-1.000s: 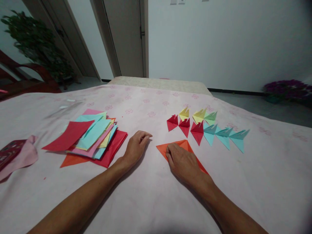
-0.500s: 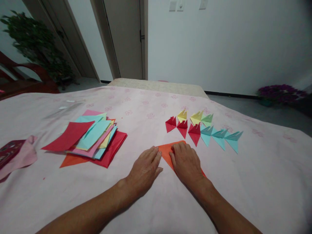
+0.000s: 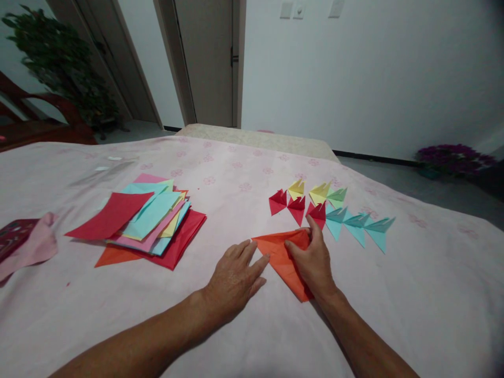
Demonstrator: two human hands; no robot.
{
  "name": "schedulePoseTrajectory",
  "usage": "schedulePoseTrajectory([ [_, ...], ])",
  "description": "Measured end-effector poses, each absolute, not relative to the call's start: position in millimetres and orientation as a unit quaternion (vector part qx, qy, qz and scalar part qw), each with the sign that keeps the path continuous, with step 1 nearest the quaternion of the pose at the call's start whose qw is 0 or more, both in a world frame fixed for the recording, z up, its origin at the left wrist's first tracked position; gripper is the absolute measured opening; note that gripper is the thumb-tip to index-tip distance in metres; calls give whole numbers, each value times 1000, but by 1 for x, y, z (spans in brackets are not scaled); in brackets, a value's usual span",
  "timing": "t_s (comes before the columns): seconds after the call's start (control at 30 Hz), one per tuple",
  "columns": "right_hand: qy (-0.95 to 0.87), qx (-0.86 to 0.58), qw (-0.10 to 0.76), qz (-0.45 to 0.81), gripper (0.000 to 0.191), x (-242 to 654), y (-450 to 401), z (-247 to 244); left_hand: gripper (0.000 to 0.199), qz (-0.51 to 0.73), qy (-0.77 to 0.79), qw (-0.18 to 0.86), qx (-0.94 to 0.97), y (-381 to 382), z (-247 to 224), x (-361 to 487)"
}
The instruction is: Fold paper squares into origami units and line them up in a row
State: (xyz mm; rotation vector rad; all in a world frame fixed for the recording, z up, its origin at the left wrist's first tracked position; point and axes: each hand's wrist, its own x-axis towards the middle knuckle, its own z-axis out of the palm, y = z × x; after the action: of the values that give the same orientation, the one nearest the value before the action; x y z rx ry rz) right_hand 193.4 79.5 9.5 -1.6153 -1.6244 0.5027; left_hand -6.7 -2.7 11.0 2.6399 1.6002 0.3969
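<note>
Whereas the right hand (image 3: 318, 265) lay over the orange paper (image 3: 280, 253) a moment ago, it now holds the right side, thumb on top, baring more of the sheet; pressing seems to have given way to handling. The left hand (image 3: 233, 279), fingers loosely spread, grips nothing beside the left corner. Roughly triangular and creased, the paper rests on the cloth (image 3: 252, 346).
</note>
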Motion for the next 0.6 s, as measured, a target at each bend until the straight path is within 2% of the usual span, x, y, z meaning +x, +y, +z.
schedulePoseTrajectory([
  [0.1,-611,-639,399,245,77,196,82,11,45,137,515,18,846,-2,9,-7],
  [0.27,-675,-557,366,317,29,205,82,10,44,145,516,16,844,-2,8,-7],
  [0.33,-712,-514,366,308,20,207,80,9,43,145,517,14,844,-2,8,-7],
  [0.47,-765,-449,384,257,17,212,76,8,42,143,520,12,842,-2,11,-7],
  [0.6,-816,-375,366,243,29,223,72,5,42,140,521,11,842,-2,12,-7],
])
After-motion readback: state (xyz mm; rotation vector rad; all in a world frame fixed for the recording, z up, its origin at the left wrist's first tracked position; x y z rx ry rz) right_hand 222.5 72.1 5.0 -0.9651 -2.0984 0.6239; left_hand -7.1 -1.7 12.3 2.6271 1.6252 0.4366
